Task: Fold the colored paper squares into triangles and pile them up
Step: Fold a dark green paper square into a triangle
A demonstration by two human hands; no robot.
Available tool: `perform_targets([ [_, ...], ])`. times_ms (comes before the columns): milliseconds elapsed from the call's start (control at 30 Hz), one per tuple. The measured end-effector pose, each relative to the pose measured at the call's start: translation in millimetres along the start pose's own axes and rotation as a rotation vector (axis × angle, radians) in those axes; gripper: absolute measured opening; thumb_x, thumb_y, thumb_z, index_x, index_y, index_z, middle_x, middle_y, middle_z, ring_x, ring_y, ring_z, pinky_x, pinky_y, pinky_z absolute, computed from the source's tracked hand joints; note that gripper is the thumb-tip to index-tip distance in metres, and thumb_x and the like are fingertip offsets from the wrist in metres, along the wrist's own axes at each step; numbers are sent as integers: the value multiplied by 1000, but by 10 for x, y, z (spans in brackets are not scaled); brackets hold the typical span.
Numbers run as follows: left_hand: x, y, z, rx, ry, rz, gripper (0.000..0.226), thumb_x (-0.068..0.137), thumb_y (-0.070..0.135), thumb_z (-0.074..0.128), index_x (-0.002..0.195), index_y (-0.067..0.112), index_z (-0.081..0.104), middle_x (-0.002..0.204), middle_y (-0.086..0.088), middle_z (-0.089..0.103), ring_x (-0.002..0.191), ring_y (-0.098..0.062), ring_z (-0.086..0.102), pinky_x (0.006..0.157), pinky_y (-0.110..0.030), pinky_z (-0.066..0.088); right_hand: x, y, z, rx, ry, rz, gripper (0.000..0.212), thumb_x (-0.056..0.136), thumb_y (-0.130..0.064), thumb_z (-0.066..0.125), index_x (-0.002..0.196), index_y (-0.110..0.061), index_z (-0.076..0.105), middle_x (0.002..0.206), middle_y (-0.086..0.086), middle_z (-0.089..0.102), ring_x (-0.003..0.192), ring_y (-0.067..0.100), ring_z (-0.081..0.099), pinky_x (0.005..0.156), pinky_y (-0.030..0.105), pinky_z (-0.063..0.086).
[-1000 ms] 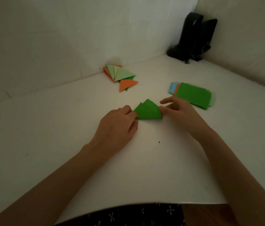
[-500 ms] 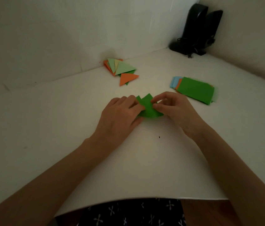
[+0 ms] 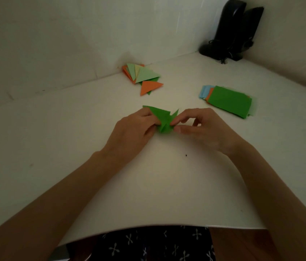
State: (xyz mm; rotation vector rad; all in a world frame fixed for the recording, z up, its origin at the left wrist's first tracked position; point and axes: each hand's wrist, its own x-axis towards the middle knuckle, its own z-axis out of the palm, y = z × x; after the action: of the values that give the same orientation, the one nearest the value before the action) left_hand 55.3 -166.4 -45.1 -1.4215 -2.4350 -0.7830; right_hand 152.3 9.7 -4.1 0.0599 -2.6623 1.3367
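Folding: green paper [image 3: 162, 119] at centre of table [image 3: 54, 138], pinched by left hand [image 3: 135, 129] and right hand [image 3: 201, 127]
Pile: folded triangles [image 3: 142, 75] at back wall
Stack: unfolded squares [image 3: 229, 100] just right of the hands
Corner: black speakers [image 3: 233, 29], well apart

2 hands [image 3: 132, 129] [image 3: 203, 129], 1 green paper [image 3: 162, 119], 2 piles [image 3: 141, 76] [image 3: 228, 100]

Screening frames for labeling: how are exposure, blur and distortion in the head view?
Head view: dim overall, brightest on the table between the forearms, with no glare. Wide-angle distortion bows the table's near edge. The green paper, left hand and right hand are readable but soft. The black device in the corner is near-silhouette.
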Motion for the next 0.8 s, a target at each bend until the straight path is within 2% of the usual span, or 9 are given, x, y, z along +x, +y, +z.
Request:
perform_targets([
  [67,-8,-14,-10,1,-55,18,39,83,31,38,97,16,70,105,-4,65,85,-25,65,65,-33,54,15,28,24,-61,1,-22,22,82,-4,68,86,-25,67,83,-16,64,76,-11,53,68,3,34],
  [133,-14,-21,-34,-5,-73,38,42,81,30,35,98,16,71,104,-5,66,84,-25,66,64,-35,55,30,70,45,-113,10,-23,18,83,-9,68,87,-26,67,83,-8,65,76,-5,52,68,4,33],
  [200,-22,-24,-60,-20,-74,56,45,80,28,32,96,15,72,104,-2,66,86,-18,64,66,-27,52,39,109,46,-165,25,-4,19,84,-15,68,83,-33,65,83,-1,64,78,6,51,67,6,32],
  [267,-33,-32,-74,-18,-64,80,44,78,25,32,91,15,73,104,-1,68,92,-11,59,70,-21,46,46,137,52,-232,31,36,20,86,-20,66,80,-38,60,85,-5,57,84,12,47,70,7,29],
  [333,-30,-56,-66,-22,-82,92,45,76,24,32,91,14,73,107,-1,69,99,-14,61,80,-22,45,53,159,86,-271,35,75,14,88,-24,63,82,-35,59,90,-6,51,93,13,40,74,5,27],
  [400,-18,-75,-59,-44,-127,100,48,77,25,31,95,11,73,110,-4,69,99,-21,65,86,-31,48,62,174,133,-285,52,80,6,89,-22,61,85,-26,59,97,-2,50,97,13,36,78,3,26],
  [600,-3,-90,-109,-88,-119,131,48,78,28,33,96,12,75,107,-2,70,90,-16,65,80,-24,46,129,238,223,-387,95,71,8,90,-24,60,83,-24,55,81,-12,47,90,14,39,74,21,28],
  [700,-9,-73,-120,-92,-105,164,47,79,26,33,96,15,75,107,-1,70,90,-8,58,74,-17,42,136,236,236,-405,111,70,8,91,-25,60,83,-24,56,83,-7,51,89,14,40,74,24,30],
  [800,-6,-65,-117,-81,-87,197,46,78,24,33,94,17,76,104,-4,71,93,-8,52,73,-20,41,138,223,244,-404,122,79,8,90,-25,60,83,-23,56,83,-8,51,89,13,40,74,23,30],
])
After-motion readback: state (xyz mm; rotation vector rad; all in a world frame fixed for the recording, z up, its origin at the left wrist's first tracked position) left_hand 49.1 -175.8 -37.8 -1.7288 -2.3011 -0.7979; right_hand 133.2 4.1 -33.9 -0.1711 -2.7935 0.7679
